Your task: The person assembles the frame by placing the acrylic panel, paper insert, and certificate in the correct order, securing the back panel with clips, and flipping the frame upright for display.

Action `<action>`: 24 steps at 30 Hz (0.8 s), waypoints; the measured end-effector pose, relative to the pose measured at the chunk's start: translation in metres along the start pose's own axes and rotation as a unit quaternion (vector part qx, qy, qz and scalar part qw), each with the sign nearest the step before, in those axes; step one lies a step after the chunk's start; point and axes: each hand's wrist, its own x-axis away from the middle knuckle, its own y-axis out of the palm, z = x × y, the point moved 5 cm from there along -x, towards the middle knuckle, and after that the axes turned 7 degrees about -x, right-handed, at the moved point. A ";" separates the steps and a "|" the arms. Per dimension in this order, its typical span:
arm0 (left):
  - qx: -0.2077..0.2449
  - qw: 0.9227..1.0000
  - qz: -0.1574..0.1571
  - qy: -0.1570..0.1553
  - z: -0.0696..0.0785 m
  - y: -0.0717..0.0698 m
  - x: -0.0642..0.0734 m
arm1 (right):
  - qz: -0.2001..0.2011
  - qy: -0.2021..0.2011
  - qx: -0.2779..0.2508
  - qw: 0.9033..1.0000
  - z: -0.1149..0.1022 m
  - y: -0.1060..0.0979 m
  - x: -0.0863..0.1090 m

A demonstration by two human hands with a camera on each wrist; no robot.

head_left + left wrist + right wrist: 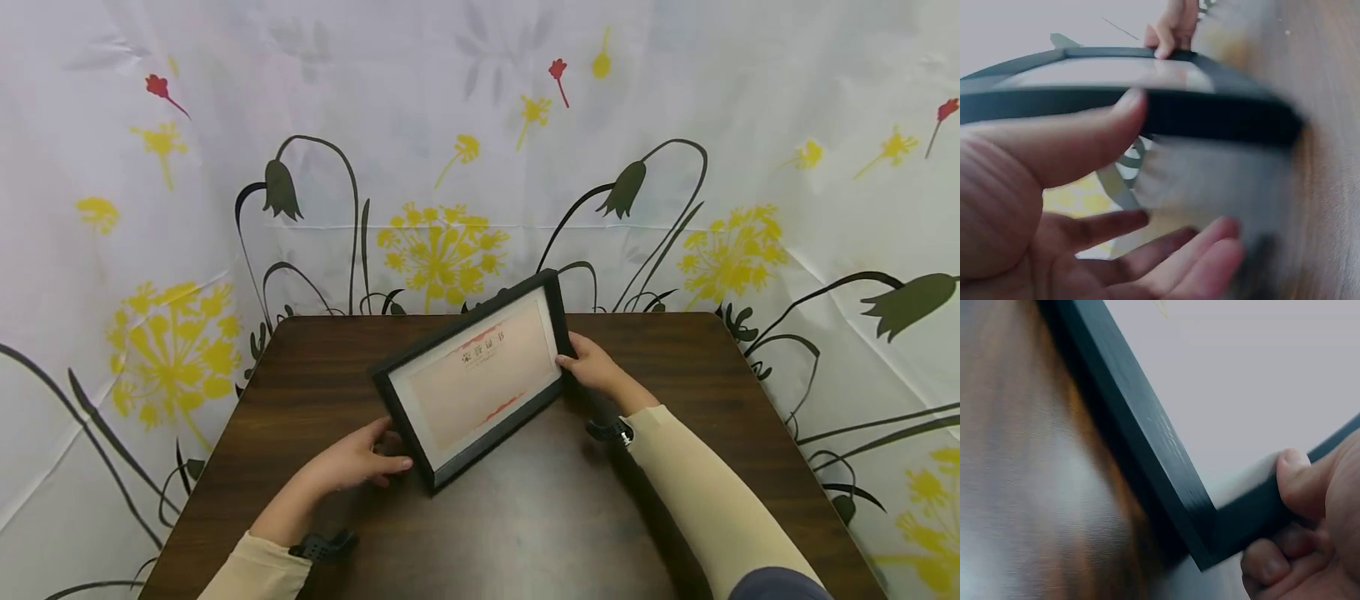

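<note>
A black picture frame (480, 429) with a printed certificate (480, 375) inside is held tilted above the table, its left side lower than its right. My right hand (596, 367) grips the frame's right side, and in the right wrist view the thumb (1300, 484) presses its front near a corner. At the lower left side is my left hand (352, 458). In the left wrist view its thumb (1094, 134) lies along the frame's edge (1222, 119), while the other fingers (1204, 262) spread loosely, apart from it. The back of the frame is hidden in the head view.
The dark brown wooden table (660, 517) lies beneath the hands and the frame. A white cloth (420, 100) printed with flowers hangs behind and along both sides of it. Dark bands (322, 546) sit on both wrists.
</note>
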 end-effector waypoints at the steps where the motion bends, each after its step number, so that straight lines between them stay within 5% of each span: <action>1: -0.001 1.000 0.015 0.002 0.000 0.001 -0.004 | 0.013 0.002 0.001 1.000 0.000 -0.002 0.003; 9: -0.056 0.994 0.092 0.005 -0.007 0.005 -0.030 | 0.093 0.030 -0.009 0.995 0.001 -0.004 0.032; 16: -0.112 0.973 0.200 -0.037 -0.020 -0.008 -0.052 | 0.137 0.082 -0.063 0.985 0.005 0.006 0.055; 24: -0.099 0.967 0.234 -0.018 -0.031 -0.021 -0.063 | 0.151 0.051 -0.079 0.984 0.004 0.016 0.059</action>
